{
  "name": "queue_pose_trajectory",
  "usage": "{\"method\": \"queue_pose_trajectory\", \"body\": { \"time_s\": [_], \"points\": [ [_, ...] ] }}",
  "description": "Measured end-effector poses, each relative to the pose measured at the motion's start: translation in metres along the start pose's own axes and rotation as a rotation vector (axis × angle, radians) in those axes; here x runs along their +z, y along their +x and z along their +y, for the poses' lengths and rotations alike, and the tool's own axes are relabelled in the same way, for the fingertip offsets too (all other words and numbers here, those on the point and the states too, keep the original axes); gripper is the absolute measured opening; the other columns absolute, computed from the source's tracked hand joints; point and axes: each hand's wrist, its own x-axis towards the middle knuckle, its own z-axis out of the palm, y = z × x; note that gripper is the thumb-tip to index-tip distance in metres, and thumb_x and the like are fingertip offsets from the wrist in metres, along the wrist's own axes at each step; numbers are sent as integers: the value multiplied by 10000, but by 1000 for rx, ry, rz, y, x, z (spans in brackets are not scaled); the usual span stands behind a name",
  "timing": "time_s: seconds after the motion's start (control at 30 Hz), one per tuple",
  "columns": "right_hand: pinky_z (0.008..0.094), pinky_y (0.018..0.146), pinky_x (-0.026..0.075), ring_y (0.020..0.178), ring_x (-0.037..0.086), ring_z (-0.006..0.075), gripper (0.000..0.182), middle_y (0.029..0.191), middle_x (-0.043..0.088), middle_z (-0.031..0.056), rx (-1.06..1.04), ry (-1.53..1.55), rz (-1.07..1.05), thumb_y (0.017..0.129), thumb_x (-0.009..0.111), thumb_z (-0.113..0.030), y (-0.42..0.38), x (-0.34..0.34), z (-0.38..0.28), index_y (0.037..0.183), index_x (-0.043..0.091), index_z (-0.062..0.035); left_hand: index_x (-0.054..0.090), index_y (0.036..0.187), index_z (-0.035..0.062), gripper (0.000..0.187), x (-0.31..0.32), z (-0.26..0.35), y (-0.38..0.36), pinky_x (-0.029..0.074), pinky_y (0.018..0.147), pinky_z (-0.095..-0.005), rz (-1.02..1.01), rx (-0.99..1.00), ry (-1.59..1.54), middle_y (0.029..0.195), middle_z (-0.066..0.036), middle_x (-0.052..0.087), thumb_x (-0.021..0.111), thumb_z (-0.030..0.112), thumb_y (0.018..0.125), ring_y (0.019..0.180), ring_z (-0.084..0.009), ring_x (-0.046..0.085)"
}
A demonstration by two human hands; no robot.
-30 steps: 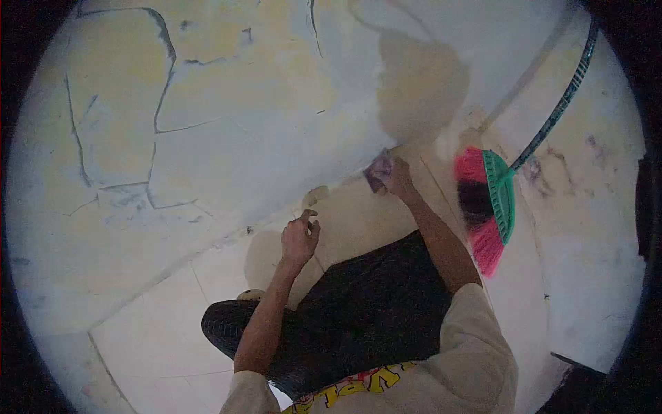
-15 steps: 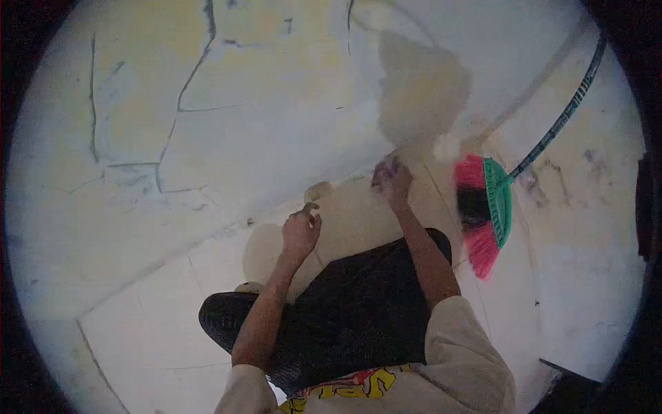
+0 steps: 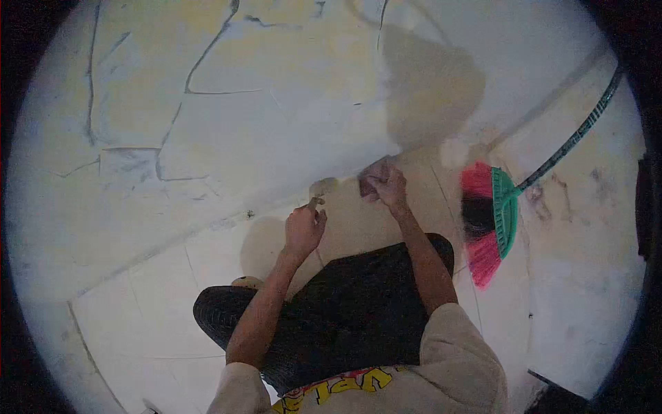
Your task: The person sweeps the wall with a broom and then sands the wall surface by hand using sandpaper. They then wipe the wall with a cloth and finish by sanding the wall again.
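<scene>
My left hand [image 3: 305, 229] is held over the tiled floor near the foot of the wall. Its fingers are loosely bent, with a gap between thumb and forefinger, and nothing shows in them. To its right, my right hand [image 3: 394, 190] is closed on a small, flat, dark reddish-brown piece [image 3: 367, 185]. That piece is against the floor close to the wall's base; its kind cannot be made out. A broom [image 3: 508, 215] with a green head and pink and black bristles is to the right of my right hand.
Ahead rises a pale, patchy wall [image 3: 276, 131] with dark cracks. The broom's dark handle [image 3: 572, 141] leans toward the upper right. My crossed legs [image 3: 358, 303] in dark trousers rest on light floor tiles [image 3: 165, 303]. A dark object lies at the lower right edge.
My right hand has shifted slightly left and down, and the dark piece in it shows more plainly. My left hand stays nearly in place. The view has tilted a little.
</scene>
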Motion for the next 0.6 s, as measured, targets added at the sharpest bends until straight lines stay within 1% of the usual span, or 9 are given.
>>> {"method": "queue_pose_trajectory", "body": {
  "time_s": [0.1, 0.17, 0.27, 0.33, 0.4, 0.47, 0.53, 0.57, 0.6],
  "points": [
    [422, 828, 494, 923, 647, 306, 293, 901, 655, 188, -22, -141, 40, 782, 718, -241, 6, -4, 12, 886, 616, 13, 588, 1100, 53, 267, 5, 1, -2, 527, 640, -446, -23, 34, -9, 732, -164, 665, 598, 153, 853, 704, -327, 668],
    [423, 830, 498, 930, 651, 309, 284, 910, 658, 197, -33, -187, 100, 783, 715, -233, 19, -7, 16, 884, 617, 14, 587, 1095, 105, 234, 5, -2, -3, 515, 656, -458, -31, 6, -7, 797, -130, 689, 585, 180, 874, 740, -356, 662],
    [416, 822, 501, 912, 647, 341, 281, 897, 654, 227, 83, -185, -29, 796, 700, -219, 26, 1, 28, 909, 618, 25, 583, 1105, 107, 239, 3, -1, 0, 515, 678, -449, -73, -51, 34, 789, -122, 688, 586, 179, 877, 743, -343, 662],
    [399, 812, 508, 908, 654, 323, 230, 858, 653, 228, -169, -363, -69, 825, 663, -176, 5, 2, 3, 909, 619, 34, 581, 1105, 108, 240, 1, 2, 0, 515, 679, -446, -87, -60, 6, 785, -122, 685, 588, 181, 877, 741, -337, 662],
    [432, 791, 495, 881, 640, 322, 255, 842, 643, 203, -74, -220, 4, 824, 653, -219, 29, 15, 55, 932, 603, 6, 580, 1105, 108, 241, 2, 0, -2, 515, 680, -444, -105, -64, -19, 780, -123, 682, 590, 182, 877, 739, -330, 661],
    [465, 770, 482, 855, 626, 321, 281, 826, 632, 177, 14, -74, 81, 822, 643, -262, 31, 4, 50, 955, 587, -21, 588, 1127, 48, 283, 9, -8, -3, 523, 663, -448, -37, 6, 19, 765, -163, 680, 592, 166, 869, 725, -330, 668],
    [476, 810, 464, 952, 605, 325, 310, 844, 627, 190, 136, 13, -23, 818, 660, -245, 6, -41, -21, 977, 568, 5, 588, 1123, 51, 280, 2, 1, -3, 525, 672, -448, -40, 0, 9, 770, -160, 681, 595, 163, 866, 733, -330, 669],
    [476, 810, 464, 952, 605, 325, 310, 844, 627, 190, 134, 13, -23, 818, 660, -245, 9, -27, -6, 977, 568, 5, 588, 1119, 54, 278, -1, 5, -2, 526, 682, -447, -44, -10, -1, 775, -158, 681, 597, 160, 863, 742, -330, 670],
    [470, 810, 467, 933, 614, 316, 285, 853, 628, 182, -22, -37, -26, 816, 662, -216, 15, -3, 22, 960, 566, 11, 588, 1119, 54, 278, 1, 4, -2, 526, 682, -447, -43, -11, -1, 775, -158, 681, 597, 160, 863, 742, -330, 670]
  ]
}}
